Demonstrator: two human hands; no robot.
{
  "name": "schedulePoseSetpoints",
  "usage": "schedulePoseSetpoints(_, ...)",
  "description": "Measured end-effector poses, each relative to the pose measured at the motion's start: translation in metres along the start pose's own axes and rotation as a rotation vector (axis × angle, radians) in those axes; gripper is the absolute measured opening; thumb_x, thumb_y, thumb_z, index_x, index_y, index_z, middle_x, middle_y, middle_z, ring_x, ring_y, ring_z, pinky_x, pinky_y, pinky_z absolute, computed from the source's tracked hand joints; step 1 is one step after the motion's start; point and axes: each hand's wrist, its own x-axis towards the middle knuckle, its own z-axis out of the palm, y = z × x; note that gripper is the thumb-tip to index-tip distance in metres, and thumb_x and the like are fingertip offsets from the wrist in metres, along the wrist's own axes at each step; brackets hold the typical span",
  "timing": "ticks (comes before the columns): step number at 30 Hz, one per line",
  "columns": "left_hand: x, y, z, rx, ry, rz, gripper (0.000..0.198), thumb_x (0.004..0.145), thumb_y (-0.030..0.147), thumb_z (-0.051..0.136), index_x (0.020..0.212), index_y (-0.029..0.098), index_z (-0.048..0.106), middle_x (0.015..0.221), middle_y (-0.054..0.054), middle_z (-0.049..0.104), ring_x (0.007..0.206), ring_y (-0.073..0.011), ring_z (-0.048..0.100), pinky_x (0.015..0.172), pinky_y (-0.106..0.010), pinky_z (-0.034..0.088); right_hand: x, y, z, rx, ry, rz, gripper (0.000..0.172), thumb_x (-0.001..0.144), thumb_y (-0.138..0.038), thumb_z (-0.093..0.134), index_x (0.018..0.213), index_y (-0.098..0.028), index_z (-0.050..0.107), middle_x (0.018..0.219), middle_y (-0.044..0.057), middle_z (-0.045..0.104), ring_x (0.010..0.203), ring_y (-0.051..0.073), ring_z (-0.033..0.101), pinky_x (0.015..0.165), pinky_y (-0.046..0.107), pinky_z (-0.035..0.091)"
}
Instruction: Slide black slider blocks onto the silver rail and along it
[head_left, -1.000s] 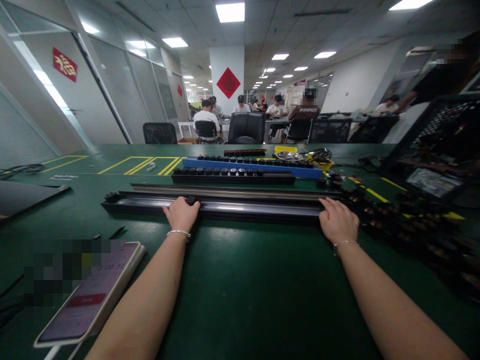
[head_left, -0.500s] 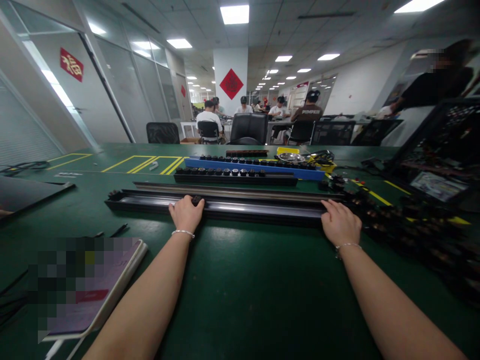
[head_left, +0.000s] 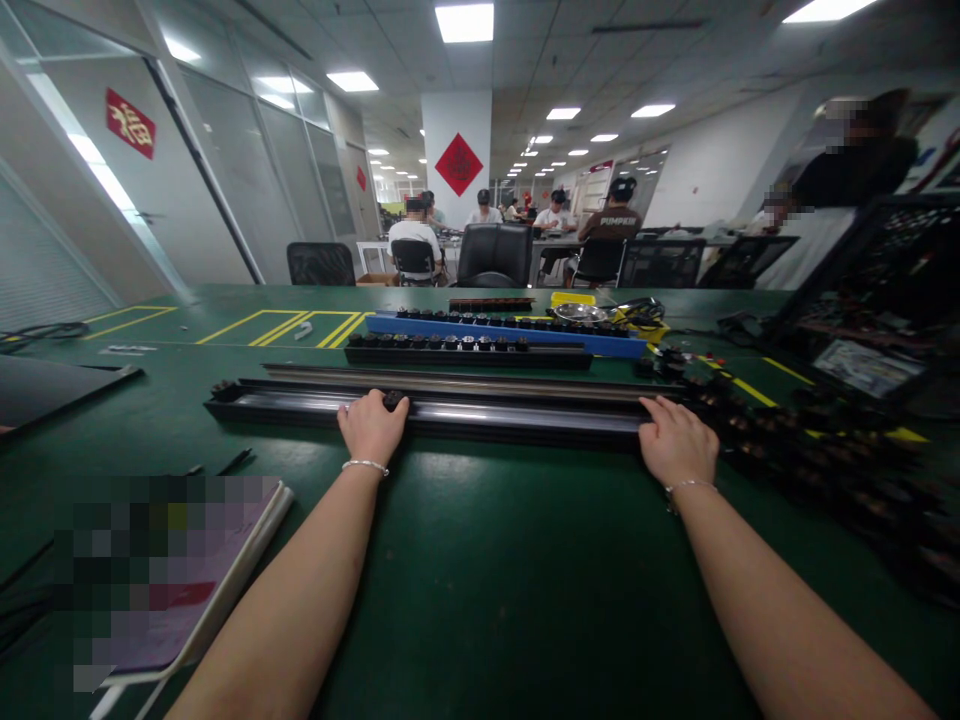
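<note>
A long black channel rail (head_left: 517,418) with a shiny inner floor lies across the table in front of me. My left hand (head_left: 373,428) is closed at the left part of this rail, with a small black knob-like part (head_left: 392,400) between thumb and fingers; its lower side is hidden. At the rail's right end, my right hand (head_left: 679,440) grips the edge, its fingertips over the top and the thumb hidden. Several small dark parts (head_left: 223,388) sit at the rail's left end. Just behind lies a second long rail (head_left: 450,380).
Farther back are a black rail with round parts (head_left: 465,355), a blue rail (head_left: 615,345) and a metal dish (head_left: 581,313). Many dark parts (head_left: 817,470) are heaped at right. A phone (head_left: 225,570) lies at front left. Several people sit beyond the table.
The view has shifted slightly. Both hands stay at nearly the same places on the rail, and their grips look the same.
</note>
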Motion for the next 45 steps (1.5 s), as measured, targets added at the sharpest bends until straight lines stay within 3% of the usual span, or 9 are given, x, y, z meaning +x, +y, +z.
schedulePoseSetpoints(4,0.000,0.001,0.004,-0.001,0.034,-0.018,0.041,0.079,0.055,0.044,0.088,0.019,0.062,0.092,-0.012,0.069,0.096,-0.0295,0.060,0.098,-0.045,0.029,0.000,-0.002,0.001,-0.021,-0.023,0.034,0.047,0.084,-0.026,0.034,0.125,-0.025,0.056,0.132,0.006,0.052,0.119,0.026,0.044,0.100,0.049,0.032)
schedulePoseSetpoints(9,-0.004,0.009,0.005,-0.048,0.016,0.057,0.042,0.079,0.057,0.043,0.087,0.020,0.061,0.091,-0.010,0.070,0.093,-0.0271,0.062,0.098,-0.043,0.031,-0.002,-0.004,0.001,-0.033,-0.020,0.100,0.048,0.084,-0.028,0.033,0.127,-0.025,0.055,0.134,0.007,0.051,0.117,0.027,0.046,0.102,0.050,0.031)
schedulePoseSetpoints(25,-0.004,0.016,0.012,-0.127,0.032,0.147,0.036,0.079,0.054,0.049,0.083,0.020,0.059,0.089,-0.008,0.069,0.093,-0.0251,0.062,0.094,-0.039,0.036,0.005,0.000,-0.002,0.052,-0.049,0.110,0.049,0.083,-0.028,0.032,0.125,-0.024,0.057,0.134,0.006,0.051,0.119,0.027,0.046,0.105,0.051,0.028)
schedulePoseSetpoints(45,-0.004,0.018,0.011,-0.134,0.006,0.208,0.043,0.078,0.061,0.048,0.083,0.021,0.062,0.080,-0.005,0.070,0.086,-0.0242,0.063,0.088,-0.037,0.038,0.009,0.004,-0.004,0.035,-0.136,0.114,0.052,0.087,-0.037,0.026,0.131,-0.025,0.052,0.139,0.006,0.046,0.125,0.025,0.041,0.107,0.052,0.024)
